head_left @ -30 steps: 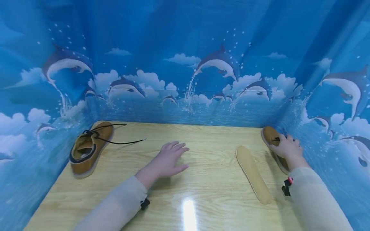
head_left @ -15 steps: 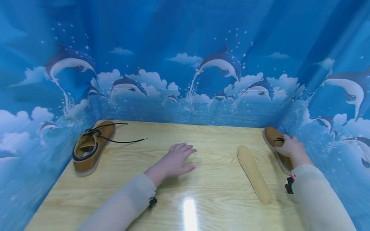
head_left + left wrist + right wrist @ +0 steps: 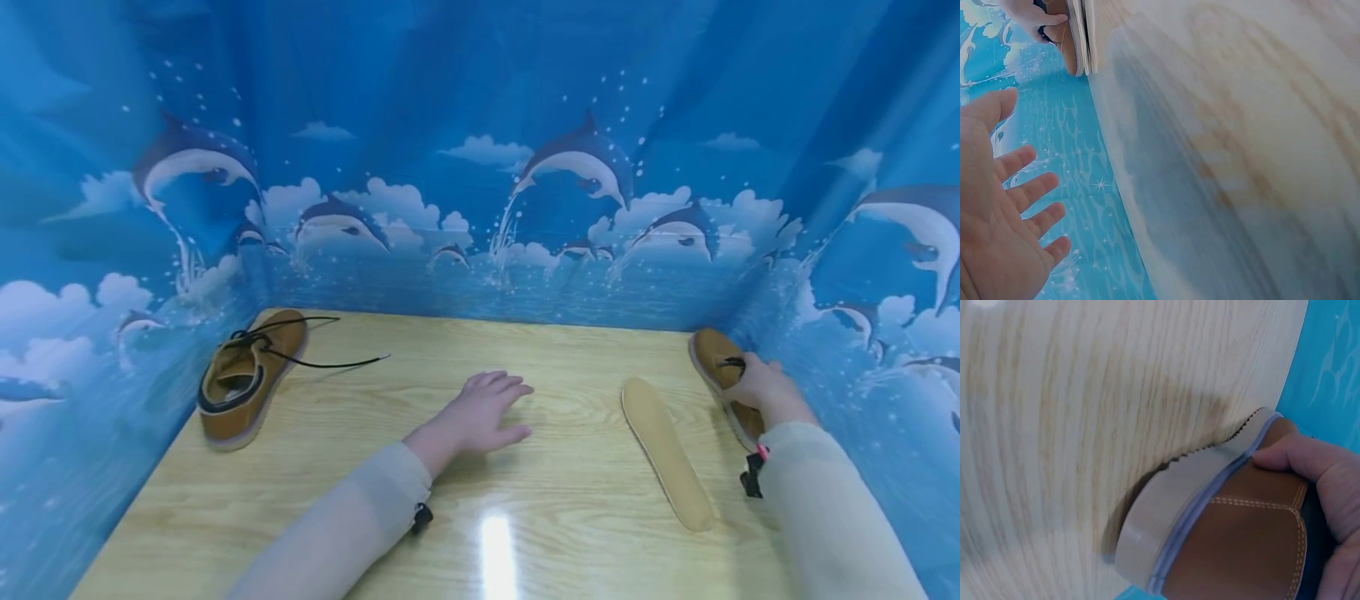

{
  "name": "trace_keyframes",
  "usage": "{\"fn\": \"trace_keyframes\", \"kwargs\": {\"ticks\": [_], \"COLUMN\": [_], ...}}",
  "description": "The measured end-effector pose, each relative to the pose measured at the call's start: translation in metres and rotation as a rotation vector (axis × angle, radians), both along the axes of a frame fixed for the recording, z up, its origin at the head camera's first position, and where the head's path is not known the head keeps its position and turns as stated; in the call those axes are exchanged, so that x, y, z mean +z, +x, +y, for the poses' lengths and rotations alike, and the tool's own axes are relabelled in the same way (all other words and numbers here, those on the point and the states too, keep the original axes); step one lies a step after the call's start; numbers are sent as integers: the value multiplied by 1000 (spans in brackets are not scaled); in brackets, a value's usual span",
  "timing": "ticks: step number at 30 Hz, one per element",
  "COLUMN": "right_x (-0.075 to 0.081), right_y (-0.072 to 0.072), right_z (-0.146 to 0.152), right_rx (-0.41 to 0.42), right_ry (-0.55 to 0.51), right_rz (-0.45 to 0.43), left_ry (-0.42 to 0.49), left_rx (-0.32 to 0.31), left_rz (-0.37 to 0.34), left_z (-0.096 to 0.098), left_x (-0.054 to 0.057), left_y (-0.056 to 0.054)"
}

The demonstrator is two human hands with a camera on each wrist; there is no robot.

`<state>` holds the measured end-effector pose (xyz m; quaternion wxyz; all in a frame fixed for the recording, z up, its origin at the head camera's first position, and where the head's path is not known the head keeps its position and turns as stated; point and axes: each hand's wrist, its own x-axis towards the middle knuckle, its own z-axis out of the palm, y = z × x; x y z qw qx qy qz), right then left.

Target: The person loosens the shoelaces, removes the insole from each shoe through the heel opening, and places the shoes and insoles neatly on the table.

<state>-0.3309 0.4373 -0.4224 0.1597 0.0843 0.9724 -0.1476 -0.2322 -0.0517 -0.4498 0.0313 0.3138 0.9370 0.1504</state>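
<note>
Nearest, on the right part of the pale wood-grain table (image 3: 570,500), lies a flat tan sole-shaped insole (image 3: 663,450), its long axis running from the near end up toward the far edge and leaning left; it is between the two hands, near the right one and well apart from the left. The left hand (image 3: 480,412) hovers over the table's middle, palm down, fingers loosely spread, with nothing in hold. The right hand (image 3: 768,390), nearer the right edge, grips a brown leather lace-up shoe with a pale ridged sole (image 3: 712,350), thumb pressed on its side and fingers bent over the top. This shoe lies ahead of the right forearm, along the right edge, toe pointing to the far right corner, heel toward the person, its long axis roughly parallel to the insole; whether its sole sits wholly flat I cannot tell. Across, by the far left corner, a matching brown shoe with long trailing black laces (image 3: 270,375) points its toe away and slightly right, well apart from both hands
</note>
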Motion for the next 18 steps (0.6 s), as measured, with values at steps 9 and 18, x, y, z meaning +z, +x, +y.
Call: {"fn": "trace_keyframes", "kwargs": {"ticks": [9, 18], "right_x": [1, 7], "right_y": [8, 18], "right_z": [-4, -5], "right_rx": [2, 71], "right_ry": [-27, 13], "right_rz": [57, 64], "left_ry": [12, -6], "left_rx": [-10, -6], "left_rz": [7, 16], "left_z": [8, 22], "left_x": [-4, -5], "left_y": [-1, -2]}}
